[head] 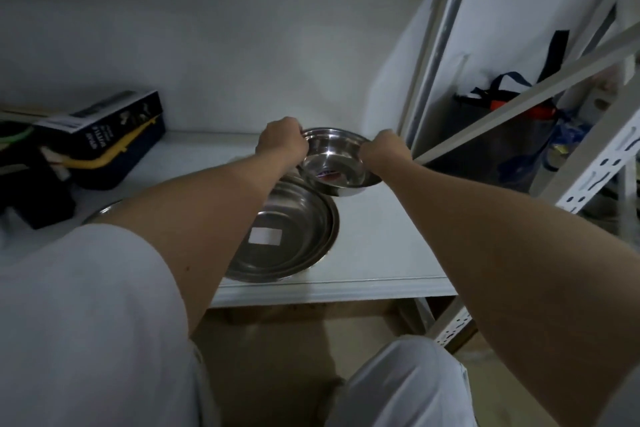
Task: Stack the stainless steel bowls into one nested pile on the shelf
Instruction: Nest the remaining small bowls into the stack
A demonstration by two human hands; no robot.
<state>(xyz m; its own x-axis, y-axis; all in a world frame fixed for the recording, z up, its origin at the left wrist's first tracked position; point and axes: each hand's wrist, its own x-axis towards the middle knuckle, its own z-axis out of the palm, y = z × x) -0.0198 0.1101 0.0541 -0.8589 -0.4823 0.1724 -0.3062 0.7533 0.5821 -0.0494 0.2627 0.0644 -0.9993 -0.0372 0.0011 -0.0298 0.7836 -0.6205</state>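
Both hands, left hand (282,140) and right hand (384,149), keep a clamped grip on opposite rims of the small steel bowl (337,163), held tilted just behind the nested pile (287,232) on the shelf (381,253), seemingly to steady it for dropping in.

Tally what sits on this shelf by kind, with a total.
Small steel bowl, held by left hand and right hand: 1
Nested pile of larger bowls, number unclear: 1
Partly hidden bowl rim: 1
Dark boxes: 2
Total: 5
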